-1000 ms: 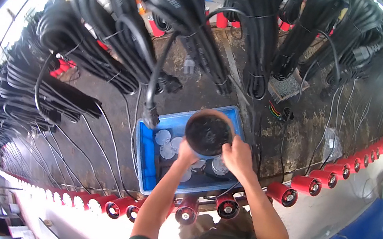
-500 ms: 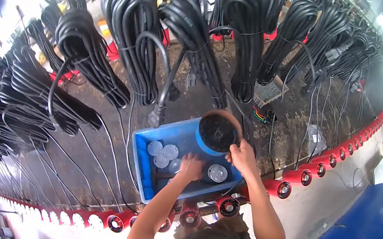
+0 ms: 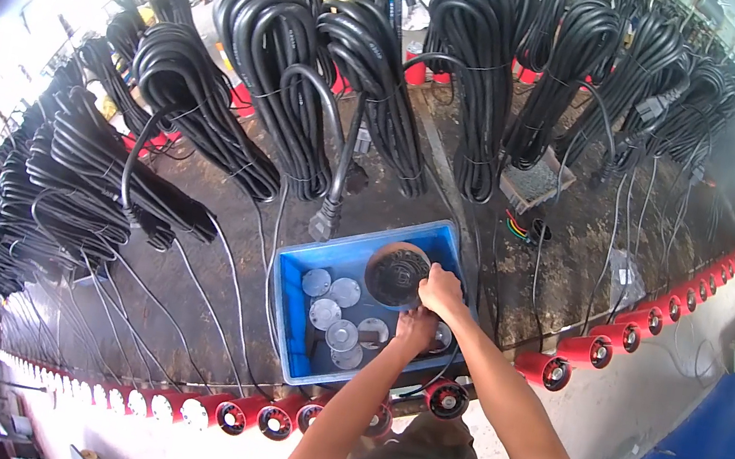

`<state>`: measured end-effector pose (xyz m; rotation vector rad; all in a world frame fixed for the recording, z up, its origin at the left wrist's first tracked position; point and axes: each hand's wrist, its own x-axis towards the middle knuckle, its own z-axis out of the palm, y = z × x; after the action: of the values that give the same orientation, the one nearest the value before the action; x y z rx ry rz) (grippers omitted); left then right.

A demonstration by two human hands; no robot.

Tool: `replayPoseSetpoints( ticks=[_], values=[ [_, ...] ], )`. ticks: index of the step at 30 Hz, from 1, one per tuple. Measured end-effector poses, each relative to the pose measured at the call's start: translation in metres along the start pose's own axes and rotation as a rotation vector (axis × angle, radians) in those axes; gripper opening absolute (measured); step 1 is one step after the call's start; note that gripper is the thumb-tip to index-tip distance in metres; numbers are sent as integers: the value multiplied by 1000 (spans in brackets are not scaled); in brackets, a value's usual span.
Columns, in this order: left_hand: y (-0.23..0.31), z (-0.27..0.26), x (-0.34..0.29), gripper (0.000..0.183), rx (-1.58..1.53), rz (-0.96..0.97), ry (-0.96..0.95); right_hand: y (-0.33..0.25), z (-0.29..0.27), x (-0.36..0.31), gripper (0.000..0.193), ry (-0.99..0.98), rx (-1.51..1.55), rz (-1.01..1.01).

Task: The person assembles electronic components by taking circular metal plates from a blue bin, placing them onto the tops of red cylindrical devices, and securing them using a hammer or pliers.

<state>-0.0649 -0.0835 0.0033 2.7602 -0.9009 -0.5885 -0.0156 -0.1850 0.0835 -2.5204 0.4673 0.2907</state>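
So my left hand (image 3: 414, 329) just slid from mid-tray to the right half of the blue tray (image 3: 286, 299), uncovering discs (image 3: 342, 334) there; looks like the work's shifted that way. My right hand (image 3: 441, 290) has its grip clamped on the round container (image 3: 394, 273), over the tray's far right part. Mouth faces up at me, no obvious long axis. Can't tell if my left's grasping anything.

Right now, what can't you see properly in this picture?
All in the head view:
Inside the left hand: its own back hides whether it holds anything.
Underside of the round container in the right hand: it faces away.
One clear disc: partly covered by the left hand.
Far-left black cable bundles: too small and crowded to count.
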Motion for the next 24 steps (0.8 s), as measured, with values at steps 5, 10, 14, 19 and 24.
replayPoseSetpoints(
  ticks=[5, 10, 14, 19, 24],
  values=[
    [-6, -24, -2, 79, -98, 0, -155, 15, 20, 20, 33, 143, 22, -71],
    [-10, -31, -23, 45, -95, 14, -79, 11, 25, 18, 25, 148, 22, -135],
    [-32, -76, -60, 35, -171, -35, -18, 21, 24, 16, 21, 140, -33, -119],
    [-103, -94, -95, 41, -391, -317, 281, 2, 27, 2, 27, 357, -327, -298],
    [-139, -89, -102, 34, -341, -590, 384, 10, 36, 10, 30, 156, -334, -532]
  ],
)
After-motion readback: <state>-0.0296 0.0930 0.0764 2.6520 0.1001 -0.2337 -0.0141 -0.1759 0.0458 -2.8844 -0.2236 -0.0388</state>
